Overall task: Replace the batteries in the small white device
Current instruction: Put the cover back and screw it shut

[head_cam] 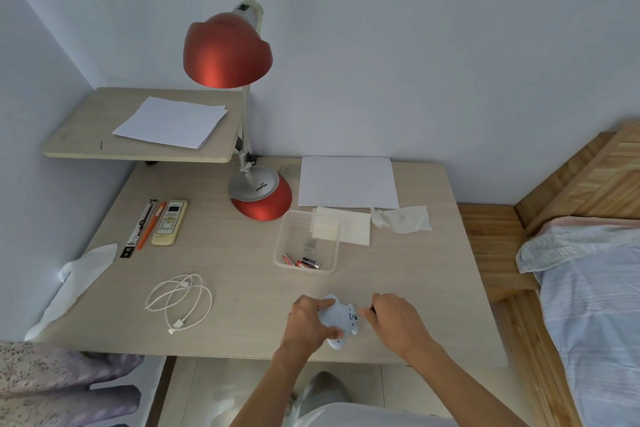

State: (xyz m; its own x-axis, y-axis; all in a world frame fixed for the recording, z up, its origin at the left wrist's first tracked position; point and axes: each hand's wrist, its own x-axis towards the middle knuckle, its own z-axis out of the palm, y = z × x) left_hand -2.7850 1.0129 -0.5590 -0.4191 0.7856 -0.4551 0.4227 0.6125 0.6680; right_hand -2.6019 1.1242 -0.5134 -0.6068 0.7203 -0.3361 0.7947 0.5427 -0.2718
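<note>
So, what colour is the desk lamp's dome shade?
The metal dome shade is red; head view shows it.

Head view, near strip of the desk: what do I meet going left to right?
white plastic bag → coiled white cable → left hand → small white device → right hand

We see a matt pale wood-grain desk [242, 288], a clear plastic tray [333, 246], and a glossy red metal lamp [227, 52].
</note>
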